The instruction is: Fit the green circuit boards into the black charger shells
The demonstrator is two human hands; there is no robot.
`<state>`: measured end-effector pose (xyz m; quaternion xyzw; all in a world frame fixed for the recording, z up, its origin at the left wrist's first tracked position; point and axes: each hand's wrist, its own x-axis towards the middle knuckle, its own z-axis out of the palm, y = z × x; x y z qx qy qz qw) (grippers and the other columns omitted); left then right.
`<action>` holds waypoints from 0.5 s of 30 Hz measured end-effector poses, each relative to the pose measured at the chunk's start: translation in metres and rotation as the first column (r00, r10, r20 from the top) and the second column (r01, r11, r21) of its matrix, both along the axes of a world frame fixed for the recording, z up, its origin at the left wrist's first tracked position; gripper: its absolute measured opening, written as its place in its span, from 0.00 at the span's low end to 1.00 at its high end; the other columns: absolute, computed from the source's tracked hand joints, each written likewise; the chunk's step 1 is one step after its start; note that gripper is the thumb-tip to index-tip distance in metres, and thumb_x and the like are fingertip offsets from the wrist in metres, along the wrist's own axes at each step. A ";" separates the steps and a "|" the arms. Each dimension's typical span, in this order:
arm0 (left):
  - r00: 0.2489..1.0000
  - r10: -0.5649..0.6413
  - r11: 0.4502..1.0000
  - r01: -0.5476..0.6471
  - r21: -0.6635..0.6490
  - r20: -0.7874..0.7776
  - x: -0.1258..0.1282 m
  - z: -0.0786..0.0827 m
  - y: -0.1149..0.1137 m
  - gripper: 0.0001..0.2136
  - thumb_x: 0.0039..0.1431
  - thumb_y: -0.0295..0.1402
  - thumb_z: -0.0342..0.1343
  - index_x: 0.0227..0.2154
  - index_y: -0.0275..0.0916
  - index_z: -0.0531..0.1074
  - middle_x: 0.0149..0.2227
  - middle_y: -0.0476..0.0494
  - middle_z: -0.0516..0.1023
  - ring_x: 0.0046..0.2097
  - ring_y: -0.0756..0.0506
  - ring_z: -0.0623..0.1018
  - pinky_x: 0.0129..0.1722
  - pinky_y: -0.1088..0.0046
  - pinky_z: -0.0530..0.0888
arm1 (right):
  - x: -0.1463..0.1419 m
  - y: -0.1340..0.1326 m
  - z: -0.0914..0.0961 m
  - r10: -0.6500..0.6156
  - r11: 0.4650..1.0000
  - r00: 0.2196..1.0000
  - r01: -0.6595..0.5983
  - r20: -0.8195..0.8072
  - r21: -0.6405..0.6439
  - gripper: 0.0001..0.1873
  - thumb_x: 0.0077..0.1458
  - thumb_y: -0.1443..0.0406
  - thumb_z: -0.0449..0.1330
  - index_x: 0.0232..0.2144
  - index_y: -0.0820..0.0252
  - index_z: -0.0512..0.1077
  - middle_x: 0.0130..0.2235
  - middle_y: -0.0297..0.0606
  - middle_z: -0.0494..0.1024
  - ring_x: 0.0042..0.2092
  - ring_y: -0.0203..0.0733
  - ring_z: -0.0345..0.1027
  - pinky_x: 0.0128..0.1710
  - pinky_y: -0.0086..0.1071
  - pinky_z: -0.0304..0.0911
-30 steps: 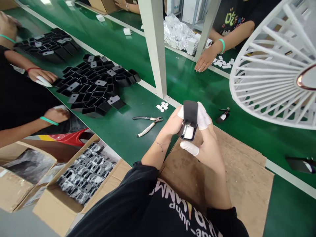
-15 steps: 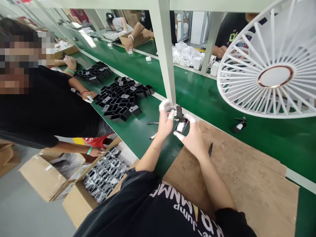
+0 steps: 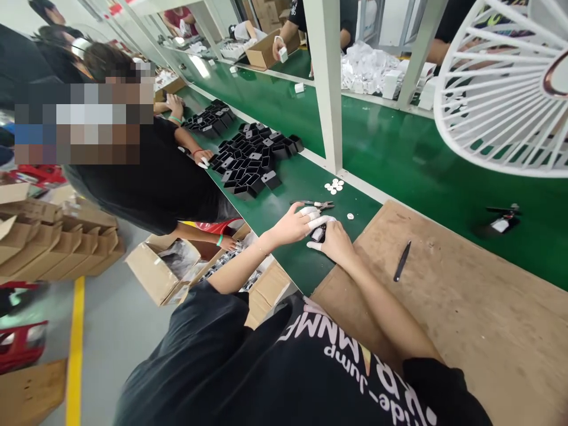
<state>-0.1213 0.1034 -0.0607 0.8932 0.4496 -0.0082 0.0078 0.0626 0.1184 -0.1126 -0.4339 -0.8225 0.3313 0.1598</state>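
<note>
Black casing [image 3: 321, 234]: gripped in my right hand [image 3: 338, 241]
Left hand [image 3: 291, 227]: fingers at it; grip, I cannot tell
Pliers [image 3: 327, 205]: just beyond

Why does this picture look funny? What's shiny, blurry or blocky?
Head view: a bright glare streak shines on the green belt near the top; head view: the dark gadget at right looks blurry; head view: blocky squares hide part of a nearby person; head view: the black case between the hands is too small to see clearly.
</note>
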 end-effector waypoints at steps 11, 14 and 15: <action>0.854 0.441 0.885 -0.465 0.026 0.276 0.019 -0.009 -0.024 0.18 0.65 0.44 0.49 0.46 0.37 0.77 0.35 0.39 0.83 0.35 0.45 0.81 0.36 0.71 0.74 | 0.012 0.010 0.000 0.179 0.983 0.980 -0.182 0.090 0.022 0.34 0.51 0.51 0.65 0.55 0.63 0.64 0.55 0.51 0.70 0.59 0.55 0.63 0.54 0.44 0.62; 0.808 0.521 0.822 -0.562 0.094 0.276 0.032 -0.023 -0.041 0.19 0.66 0.45 0.48 0.45 0.38 0.77 0.33 0.39 0.83 0.35 0.43 0.81 0.36 0.70 0.75 | 0.003 0.004 0.001 0.114 0.991 0.981 -0.123 0.160 0.046 0.29 0.53 0.51 0.62 0.50 0.64 0.65 0.51 0.52 0.72 0.54 0.56 0.66 0.51 0.46 0.63; 0.800 0.527 0.812 -0.574 0.107 0.286 0.036 -0.027 -0.047 0.19 0.66 0.45 0.47 0.46 0.38 0.77 0.35 0.38 0.83 0.37 0.43 0.82 0.38 0.69 0.75 | 0.001 0.003 0.001 0.098 0.993 0.979 -0.109 0.179 0.053 0.27 0.54 0.52 0.61 0.49 0.64 0.65 0.50 0.52 0.73 0.53 0.56 0.67 0.49 0.46 0.63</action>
